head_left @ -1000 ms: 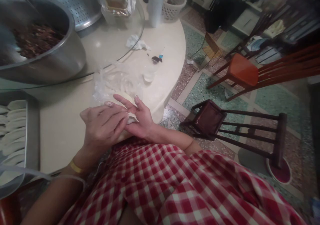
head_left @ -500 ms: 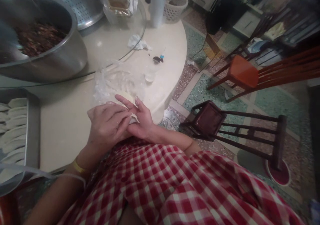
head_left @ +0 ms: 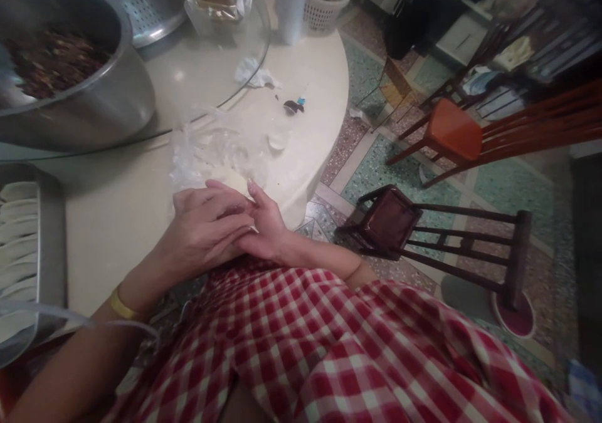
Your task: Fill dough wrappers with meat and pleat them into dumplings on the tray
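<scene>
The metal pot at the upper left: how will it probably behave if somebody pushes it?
The metal pot is probably heavy, because much chopped food lies inside. It looks smooth, so perhaps slippery. Its wide shape suggests it should slide before tipping.

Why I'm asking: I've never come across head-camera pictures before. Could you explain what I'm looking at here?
There is no machine here, just a person's two bare hands. The camera is worn on the person's head and looks forward and down, so the checked cloth at the bottom is what they wear.

The left hand, with a yellow band at its wrist, lies over the right hand. A sliver of something pale shows between them; the fingers hide the rest.

On the pale table are a crumpled clear plastic bag and, upper left, a metal pot of dark chopped food. A metal tray of pale folded pieces sits at the left.
</scene>
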Demonstrator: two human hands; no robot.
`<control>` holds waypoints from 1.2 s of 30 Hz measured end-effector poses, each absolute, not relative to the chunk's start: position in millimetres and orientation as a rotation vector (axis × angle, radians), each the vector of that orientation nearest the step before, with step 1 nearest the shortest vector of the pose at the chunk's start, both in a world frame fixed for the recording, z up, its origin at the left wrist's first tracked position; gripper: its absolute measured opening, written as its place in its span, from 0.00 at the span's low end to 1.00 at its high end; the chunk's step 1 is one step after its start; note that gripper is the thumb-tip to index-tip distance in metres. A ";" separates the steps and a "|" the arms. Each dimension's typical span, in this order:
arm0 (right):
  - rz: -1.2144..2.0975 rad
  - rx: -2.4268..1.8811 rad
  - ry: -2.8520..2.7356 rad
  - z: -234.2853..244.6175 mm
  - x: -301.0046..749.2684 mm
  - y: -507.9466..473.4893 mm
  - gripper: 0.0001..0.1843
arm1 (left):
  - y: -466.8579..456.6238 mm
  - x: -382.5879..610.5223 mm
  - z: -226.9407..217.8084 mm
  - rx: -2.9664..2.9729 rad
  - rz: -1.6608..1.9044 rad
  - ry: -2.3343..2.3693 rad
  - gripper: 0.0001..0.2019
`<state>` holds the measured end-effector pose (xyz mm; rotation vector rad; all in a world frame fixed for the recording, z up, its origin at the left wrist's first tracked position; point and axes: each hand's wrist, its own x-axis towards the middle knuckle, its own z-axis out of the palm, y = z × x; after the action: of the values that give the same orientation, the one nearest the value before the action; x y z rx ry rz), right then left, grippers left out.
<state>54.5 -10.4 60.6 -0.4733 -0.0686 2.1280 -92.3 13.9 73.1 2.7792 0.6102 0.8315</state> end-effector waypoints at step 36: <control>1.852 -0.411 0.000 56.8 49.0 -12.1 0.29 | -7.5 -100.0 73.7 2.939 1.024 1.029 0.11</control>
<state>49.0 -12.1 56.8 -0.4113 0.0005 1.8518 -100.0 -7.5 73.7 2.9390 1.0295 1.0236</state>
